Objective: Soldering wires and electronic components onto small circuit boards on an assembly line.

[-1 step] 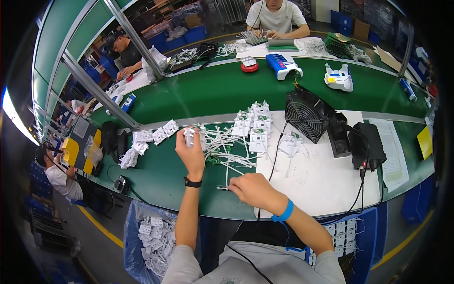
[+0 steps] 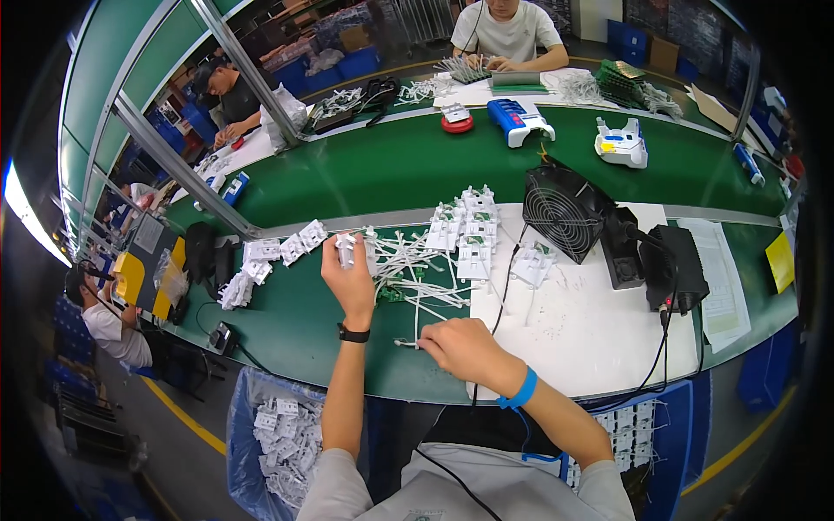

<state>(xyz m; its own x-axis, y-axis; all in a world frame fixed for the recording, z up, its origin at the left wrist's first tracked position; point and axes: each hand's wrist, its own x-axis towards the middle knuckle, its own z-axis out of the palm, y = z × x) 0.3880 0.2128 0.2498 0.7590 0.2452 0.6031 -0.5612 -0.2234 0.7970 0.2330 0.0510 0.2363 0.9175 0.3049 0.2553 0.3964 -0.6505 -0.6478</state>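
Observation:
My left hand [image 2: 349, 285], with a dark band at its wrist, is closed around a small white plastic housing [image 2: 347, 252] above the green worktop. Lower and to the right, my right hand [image 2: 466, 349] has its thumb and fingers pinched on a short white cable [image 2: 408, 344], whose end sticks out to the left. A blue strap circles that wrist. Between and beyond the hands lies a tangled pile of white cables [image 2: 421, 260] with small green boards [image 2: 393, 293] among them. Several white housings [image 2: 475, 252] stand grouped right of the pile, and a row of others [image 2: 261, 252] lies to the left.
A black fan [image 2: 565, 208] and a black power box [image 2: 674, 269] stand on the white sheet [image 2: 573, 339] at right. A bin of white parts [image 2: 282, 443] is below the front edge. Across the green conveyor [image 2: 382, 161], a co-worker [image 2: 508, 39] handles cables.

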